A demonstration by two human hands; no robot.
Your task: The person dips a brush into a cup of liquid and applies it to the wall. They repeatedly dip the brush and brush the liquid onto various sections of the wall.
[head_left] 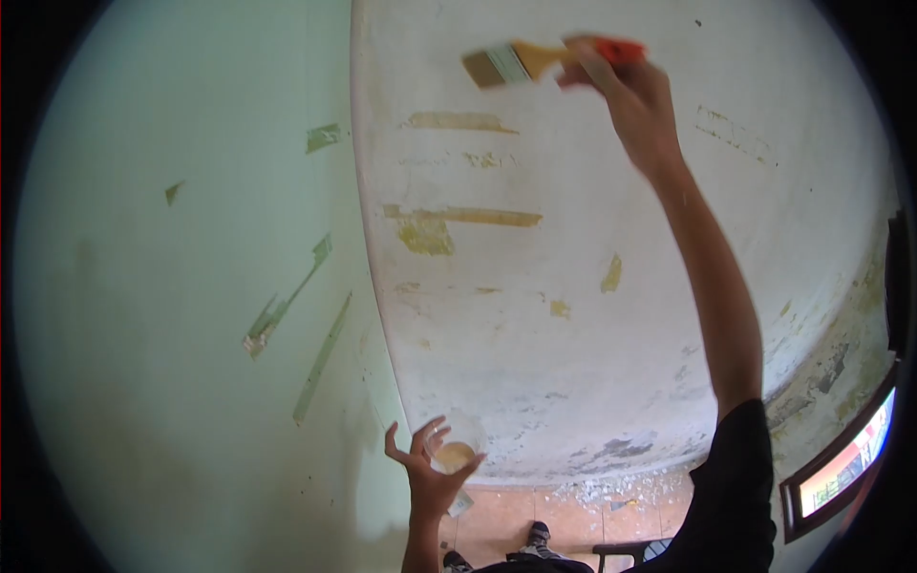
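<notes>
My right hand (626,95) is raised high against a white, flaking wall (573,315) and grips a flat paintbrush (535,62) with a wooden ferrule end and an orange handle. The bristles point left, at or just off the wall. My left hand (430,473) is low near the corner and holds a small clear cup (457,449) with yellowish liquid in it. Yellowish brush strokes (463,218) mark the white wall below the brush.
A pale green wall (191,286) with peeled strips meets the white wall at a corner. Paint chips litter the tiled floor (573,501) at the wall's foot. My feet (535,540) and a dark stool (630,551) are below. A window frame (845,458) is at right.
</notes>
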